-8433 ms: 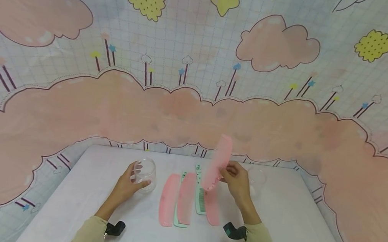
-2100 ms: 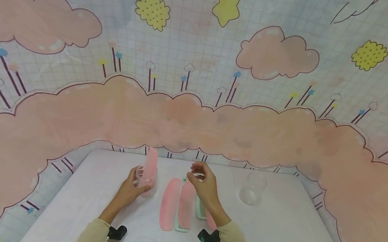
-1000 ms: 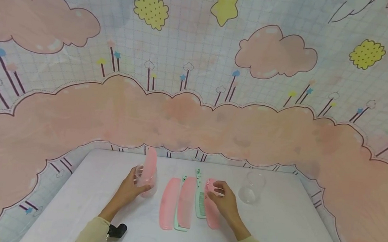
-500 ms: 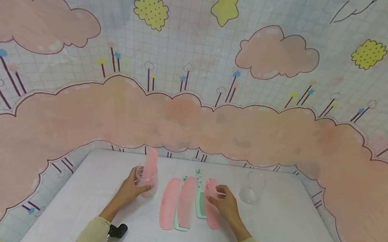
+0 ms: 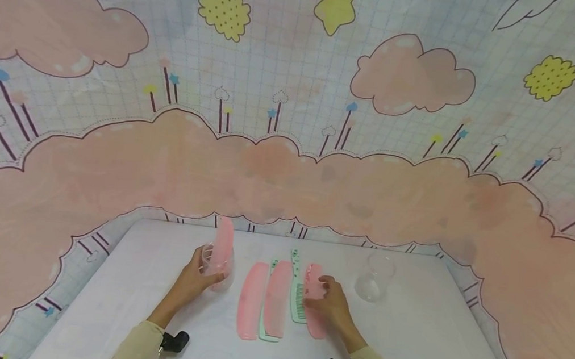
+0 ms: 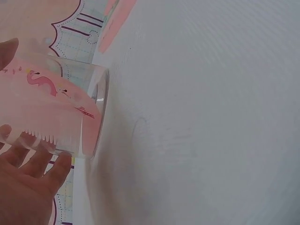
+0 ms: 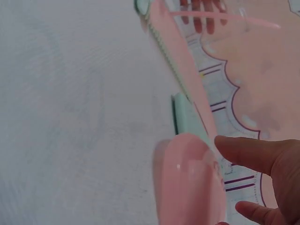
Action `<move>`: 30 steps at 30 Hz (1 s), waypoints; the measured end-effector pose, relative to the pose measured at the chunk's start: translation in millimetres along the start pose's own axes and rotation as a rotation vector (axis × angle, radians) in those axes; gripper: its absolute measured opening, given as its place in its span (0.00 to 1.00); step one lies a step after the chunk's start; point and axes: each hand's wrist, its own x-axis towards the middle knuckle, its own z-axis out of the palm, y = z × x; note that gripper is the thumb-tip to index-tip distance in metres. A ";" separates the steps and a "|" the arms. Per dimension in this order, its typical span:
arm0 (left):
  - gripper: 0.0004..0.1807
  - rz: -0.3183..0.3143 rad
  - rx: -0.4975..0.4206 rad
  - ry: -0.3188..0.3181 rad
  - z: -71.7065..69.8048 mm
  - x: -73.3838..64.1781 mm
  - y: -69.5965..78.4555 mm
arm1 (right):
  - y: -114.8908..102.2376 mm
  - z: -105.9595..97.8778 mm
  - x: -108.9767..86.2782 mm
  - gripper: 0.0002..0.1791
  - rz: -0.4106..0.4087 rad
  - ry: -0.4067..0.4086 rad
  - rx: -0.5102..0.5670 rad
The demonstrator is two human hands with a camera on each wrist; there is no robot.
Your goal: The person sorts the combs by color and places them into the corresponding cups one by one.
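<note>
A clear plastic cup (image 6: 102,89) stands in my left hand (image 5: 194,277), whose fingers and thumb wrap its sides. Inside it a pink comb (image 5: 223,242) leans upright, its flamingo print and teeth showing in the left wrist view. My right hand (image 5: 334,303) is over the rightmost pink comb (image 7: 192,183) on the table, thumb and fingers spread apart across it. That comb lies flat, its lower part partly behind the hand. Just left of it is a green comb (image 5: 299,303) with a handle.
Two more pink combs, the outer one (image 5: 252,302) and the inner one (image 5: 277,301), lie left of centre, the inner over another green comb (image 5: 268,338). A second clear cup (image 5: 373,284) stands on the white table (image 5: 438,335) at right. A printed cloth backdrop (image 5: 287,179) rises behind.
The pink comb went from my right hand into the left-held cup. My right hand then moved back right to the last pink comb, tilted it slightly, and that comb now lies flat again.
</note>
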 end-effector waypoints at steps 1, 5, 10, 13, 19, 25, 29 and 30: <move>0.57 0.000 0.001 0.000 0.0 0.1 0.1 | 0.1 1.2 0.4 0.38 0.003 0.004 -0.022; 0.56 0.002 0.008 -0.002 -0.3 -0.4 1.7 | -1.9 4.3 1.6 0.41 0.000 0.022 -0.107; 0.55 0.000 -0.004 0.007 -1.6 -2.6 4.3 | -11.3 1.9 2.5 0.41 -0.003 0.005 -0.127; 0.55 0.001 -0.007 0.007 -1.1 -3.0 3.8 | -14.0 -1.0 2.7 0.38 0.008 -0.011 -0.127; 0.55 0.009 -0.010 0.006 1.9 -2.5 2.3 | -13.0 -12.9 5.1 0.31 0.028 -0.023 -0.131; 0.54 0.035 -0.018 -0.003 2.7 -1.9 -0.8 | -12.5 -23.7 11.4 0.28 0.033 -0.039 -0.192; 0.54 0.046 -0.028 0.003 1.6 -2.2 -2.9 | -11.9 -27.5 17.8 0.25 0.012 -0.038 -0.197; 0.54 0.043 -0.028 0.002 1.6 -2.2 -3.6 | -11.7 -28.2 19.0 0.24 0.014 -0.039 -0.191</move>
